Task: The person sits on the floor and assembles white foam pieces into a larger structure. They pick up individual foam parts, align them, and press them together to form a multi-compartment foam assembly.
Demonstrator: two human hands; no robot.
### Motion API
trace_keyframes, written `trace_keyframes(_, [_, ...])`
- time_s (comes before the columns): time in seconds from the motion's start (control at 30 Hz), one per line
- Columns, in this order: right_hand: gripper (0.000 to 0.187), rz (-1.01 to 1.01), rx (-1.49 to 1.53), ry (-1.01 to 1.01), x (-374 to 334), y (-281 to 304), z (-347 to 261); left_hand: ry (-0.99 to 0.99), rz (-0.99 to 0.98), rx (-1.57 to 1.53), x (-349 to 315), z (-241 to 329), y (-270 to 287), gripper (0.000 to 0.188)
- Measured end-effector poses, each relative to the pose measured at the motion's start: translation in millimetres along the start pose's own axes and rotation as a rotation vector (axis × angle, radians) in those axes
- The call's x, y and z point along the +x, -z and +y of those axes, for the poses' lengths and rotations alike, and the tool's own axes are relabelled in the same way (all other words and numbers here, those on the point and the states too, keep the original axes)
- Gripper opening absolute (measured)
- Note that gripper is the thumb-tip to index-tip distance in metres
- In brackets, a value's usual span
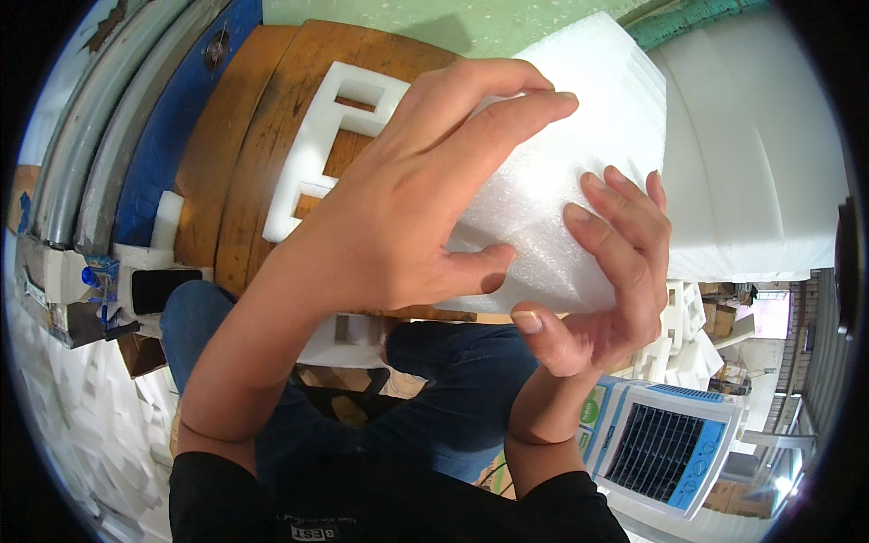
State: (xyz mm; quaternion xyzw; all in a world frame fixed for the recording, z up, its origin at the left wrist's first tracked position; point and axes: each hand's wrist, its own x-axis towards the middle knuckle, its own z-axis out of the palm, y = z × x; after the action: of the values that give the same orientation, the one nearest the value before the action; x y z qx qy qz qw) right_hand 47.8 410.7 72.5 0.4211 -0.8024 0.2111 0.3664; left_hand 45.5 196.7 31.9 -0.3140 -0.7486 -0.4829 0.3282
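Observation:
A thick white foam stack (602,100), layered along its right edge, stands in front of me at the right part of the wooden table. My left hand (430,185) reaches over its left side, fingers stretched and thumb held well apart from them. By the stack's near right corner is my right hand (620,271), fingers spread and slightly curved, thumb apart. Its fingertips overlap the foam; whether they press on it I cannot tell. Left of the stack lies a flat white foam frame (303,158) with rectangular cutouts, partly hidden behind my left hand and forearm.
The wooden table (204,185) borders a blue panel (167,136) and metal rollers (81,163) at left. Large white foam (756,154) stands at right. A blue-and-white air cooler (656,443) is at lower right. Foam scraps (95,434) cover the lower left floor.

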Motion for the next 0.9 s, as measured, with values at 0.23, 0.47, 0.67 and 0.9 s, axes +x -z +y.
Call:
trace_keyframes(0.23, [0.074,0.05,-0.013,-0.033,-4,-7,-7,-0.026,0.013,0.035,-3,-1,-1,0.08])
trace_keyframes(0.47, [0.072,0.089,0.008,-0.049,-6,-7,-1,-0.006,0.037,0.012,-2,5,-6,0.079])
trace_keyframes(0.67, [0.079,0.095,0.002,-0.019,-4,-13,0,-0.17,0.076,0.3,0,-9,-2,0.072])
trace_keyframes(0.9, [0.058,0.196,0.145,0.135,-1,-31,16,-0.18,0.129,0.151,-19,-19,-10,0.086])
